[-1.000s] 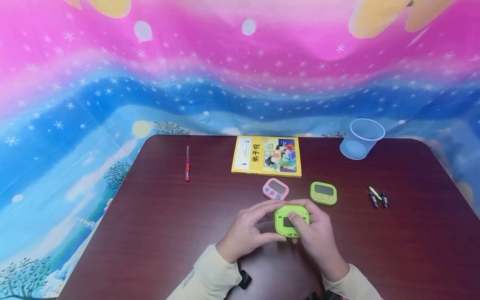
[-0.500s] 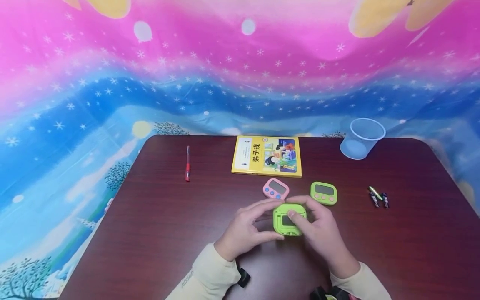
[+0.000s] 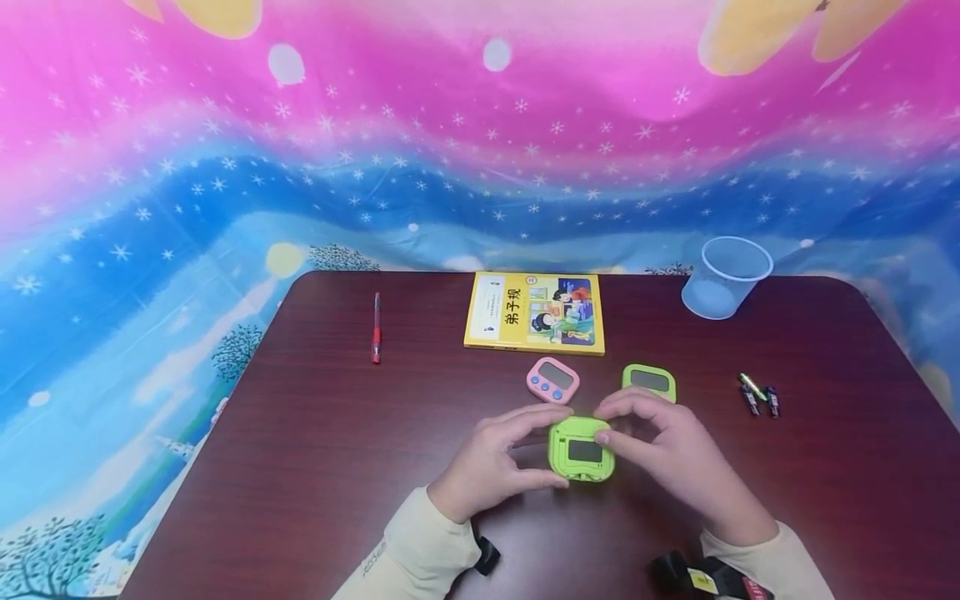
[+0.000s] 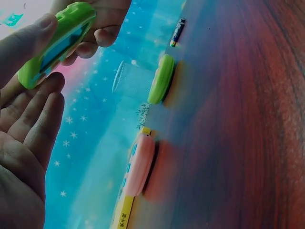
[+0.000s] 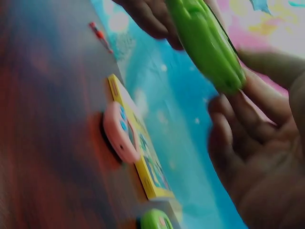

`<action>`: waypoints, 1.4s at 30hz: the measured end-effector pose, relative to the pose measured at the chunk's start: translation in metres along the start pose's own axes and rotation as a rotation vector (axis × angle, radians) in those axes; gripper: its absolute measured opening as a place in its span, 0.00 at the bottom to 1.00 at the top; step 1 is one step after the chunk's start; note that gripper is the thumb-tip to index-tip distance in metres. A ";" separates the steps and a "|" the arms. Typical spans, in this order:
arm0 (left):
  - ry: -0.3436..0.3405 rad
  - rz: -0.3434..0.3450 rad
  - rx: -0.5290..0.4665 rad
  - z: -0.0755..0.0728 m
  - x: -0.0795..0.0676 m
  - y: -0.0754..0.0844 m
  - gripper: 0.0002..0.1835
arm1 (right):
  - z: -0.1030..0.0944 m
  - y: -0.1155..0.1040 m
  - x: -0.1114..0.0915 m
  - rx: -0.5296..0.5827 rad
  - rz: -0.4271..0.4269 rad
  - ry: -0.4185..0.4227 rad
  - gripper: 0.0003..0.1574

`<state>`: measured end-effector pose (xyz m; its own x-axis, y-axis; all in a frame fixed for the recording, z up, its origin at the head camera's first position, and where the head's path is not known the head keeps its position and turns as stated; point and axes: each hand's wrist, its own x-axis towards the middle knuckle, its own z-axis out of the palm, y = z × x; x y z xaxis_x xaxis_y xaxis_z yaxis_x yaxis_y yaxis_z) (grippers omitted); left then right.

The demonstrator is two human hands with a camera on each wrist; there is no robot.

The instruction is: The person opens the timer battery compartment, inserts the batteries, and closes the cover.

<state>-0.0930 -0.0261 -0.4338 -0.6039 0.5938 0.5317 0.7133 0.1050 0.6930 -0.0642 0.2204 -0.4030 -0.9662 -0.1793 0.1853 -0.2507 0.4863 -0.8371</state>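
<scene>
A green digital timer (image 3: 582,450) is held above the table with its back up, where a dark rectangular area shows. My left hand (image 3: 495,458) grips its left side between thumb and fingers. At its upper right corner, my right hand (image 3: 675,450) has the thumb on the back and fingertips at the edge. The left wrist view shows the screen side of the held timer (image 4: 62,40) turned downward. Just beyond the hands lie a pink timer (image 3: 552,381) and a second green timer (image 3: 651,380), its lower part hidden by my right hand.
A yellow book (image 3: 534,312) lies at the back of the dark red table (image 3: 300,467). Left of it is a red pen (image 3: 377,329). Several small batteries (image 3: 759,395) lie to the right, below a translucent cup (image 3: 726,277). A patterned cloth (image 3: 480,150) hangs behind.
My right hand has slid rightward, its thumb moving from the middle of the timer's back to its right corner. The left hand keeps its grip, and the timer is slightly lower.
</scene>
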 end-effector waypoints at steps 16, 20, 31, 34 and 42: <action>-0.035 -0.139 -0.147 0.008 -0.005 0.005 0.39 | -0.002 0.003 -0.001 -0.012 0.117 -0.017 0.09; -0.019 -0.185 -0.284 0.013 -0.003 0.008 0.40 | -0.001 0.002 -0.001 -0.034 0.148 0.041 0.08; 0.024 -0.180 -0.263 0.018 -0.002 0.009 0.46 | 0.000 0.006 -0.001 0.032 0.121 0.089 0.06; 0.018 -0.130 -0.198 0.018 -0.001 0.007 0.45 | -0.004 0.012 0.000 0.091 0.110 0.070 0.05; 0.057 -0.098 -0.187 0.015 -0.001 0.005 0.43 | -0.018 0.014 -0.004 0.300 0.175 0.055 0.06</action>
<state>-0.0837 -0.0142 -0.4376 -0.6899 0.5417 0.4803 0.5749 0.0066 0.8182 -0.0649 0.2431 -0.4059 -0.9968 -0.0646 0.0462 -0.0600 0.2309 -0.9711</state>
